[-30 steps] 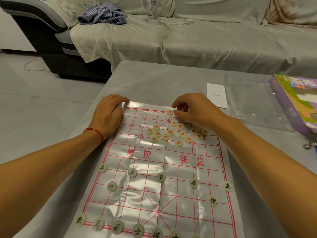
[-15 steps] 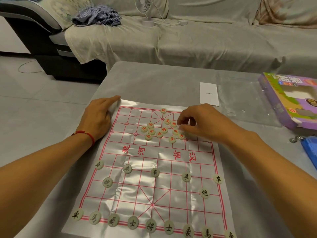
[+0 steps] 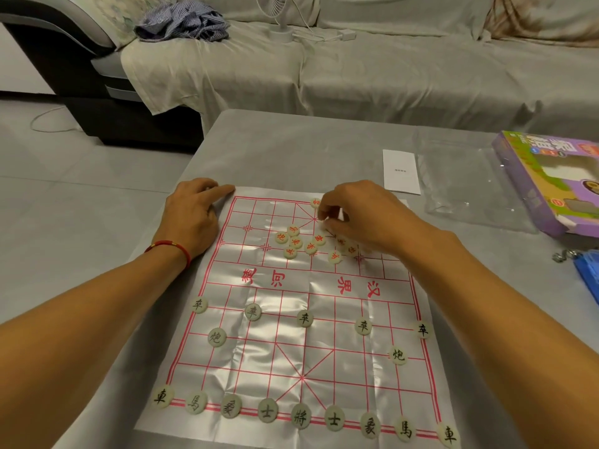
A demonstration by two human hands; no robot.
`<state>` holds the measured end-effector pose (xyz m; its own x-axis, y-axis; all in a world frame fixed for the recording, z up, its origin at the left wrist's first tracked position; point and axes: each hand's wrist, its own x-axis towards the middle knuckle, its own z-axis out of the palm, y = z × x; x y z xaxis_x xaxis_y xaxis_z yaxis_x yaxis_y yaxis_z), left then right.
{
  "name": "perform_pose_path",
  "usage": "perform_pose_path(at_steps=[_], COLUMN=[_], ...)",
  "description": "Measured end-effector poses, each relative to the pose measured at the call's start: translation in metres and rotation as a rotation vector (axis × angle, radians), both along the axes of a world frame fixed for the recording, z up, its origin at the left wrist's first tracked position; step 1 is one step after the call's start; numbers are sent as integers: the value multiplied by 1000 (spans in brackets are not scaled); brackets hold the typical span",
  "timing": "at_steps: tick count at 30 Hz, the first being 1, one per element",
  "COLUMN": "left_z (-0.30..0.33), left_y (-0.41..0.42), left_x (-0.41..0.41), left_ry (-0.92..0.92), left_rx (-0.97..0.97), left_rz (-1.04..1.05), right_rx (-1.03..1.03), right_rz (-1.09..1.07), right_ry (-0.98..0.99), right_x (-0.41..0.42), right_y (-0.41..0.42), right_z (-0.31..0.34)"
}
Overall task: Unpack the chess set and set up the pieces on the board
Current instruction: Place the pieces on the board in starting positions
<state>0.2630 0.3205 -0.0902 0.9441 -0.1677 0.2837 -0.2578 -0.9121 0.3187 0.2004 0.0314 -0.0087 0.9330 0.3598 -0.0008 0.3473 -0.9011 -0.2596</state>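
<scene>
A silvery chess sheet with red lines (image 3: pixel 291 351) lies on the grey table. Black-lettered pieces stand in place on the near half, with a full back row (image 3: pixel 300 415) along the near edge. Several red-lettered pieces form a loose heap (image 3: pixel 301 243) on the far half. One red piece (image 3: pixel 315 202) sits alone on the far edge line. My left hand (image 3: pixel 191 215) lies flat on the sheet's far left corner, fingers spread. My right hand (image 3: pixel 363 215) hovers beside the lone red piece, fingertips pinched on a small piece that is mostly hidden.
A purple game box (image 3: pixel 547 183), a clear plastic bag (image 3: pixel 463 176) and a white leaflet (image 3: pixel 400 171) lie at the far right of the table. A blue object (image 3: pixel 588 270) pokes in at the right edge. A covered sofa (image 3: pixel 389 59) stands behind the table.
My right hand went from the far edge down to the red heap, then back up toward the far edge line with its fingers pinched. My left hand stayed on the corner.
</scene>
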Motion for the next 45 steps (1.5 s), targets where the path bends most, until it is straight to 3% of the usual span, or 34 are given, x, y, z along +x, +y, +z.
perform_pose_path(at_steps=[8, 16, 21, 27, 45], left_z=[0, -1, 1, -1, -4], left_y=[-1, 0, -2, -1, -1], left_x=[0, 1, 1, 2, 2], left_ry=[2, 0, 5, 6, -12], left_rx=[0, 3, 15, 14, 0], left_rz=[4, 14, 20, 29, 19], right_rx=[-12, -72, 70, -49, -46], right_rz=[-146, -141, -140, -110, -121], right_ry=[64, 85, -28, 45, 16], right_x=[-33, -34, 4, 50, 54], right_y=[-37, -29, -23, -18, -27], right_z=[-7, -10, -1, -13, -21])
